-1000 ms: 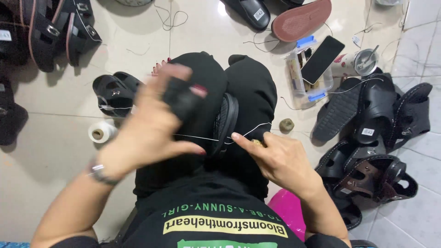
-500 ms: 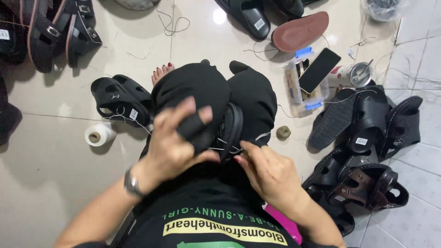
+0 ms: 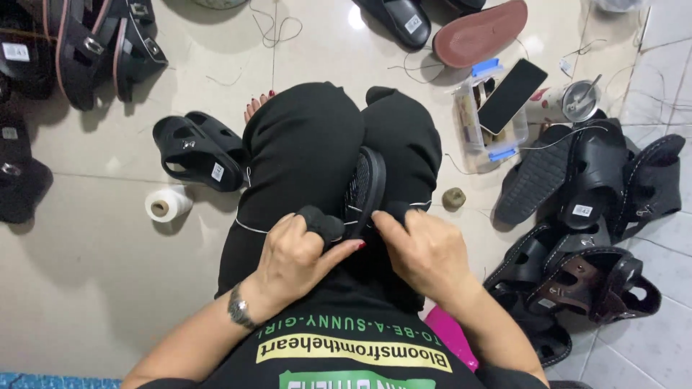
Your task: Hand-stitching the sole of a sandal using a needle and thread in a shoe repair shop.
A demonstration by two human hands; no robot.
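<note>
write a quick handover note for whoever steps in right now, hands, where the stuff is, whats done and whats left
Left hand: black finger guards on, pinching white thread that runs left over the thigh.
Right hand: gripping the black sandal wedged sole-edge up between the knees.
White thread spool on the floor to the left; small brown twine ball to the right.
Done: cannot tell how far the stitching runs; it is hidden by the hands.
Left: this sandal is not yet out of the lap; more black sandals lie piled to the right.

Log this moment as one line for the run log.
left hand: pinching white thread | right hand: on black sandal | sandal: clamped between knees | spool: floor
</note>
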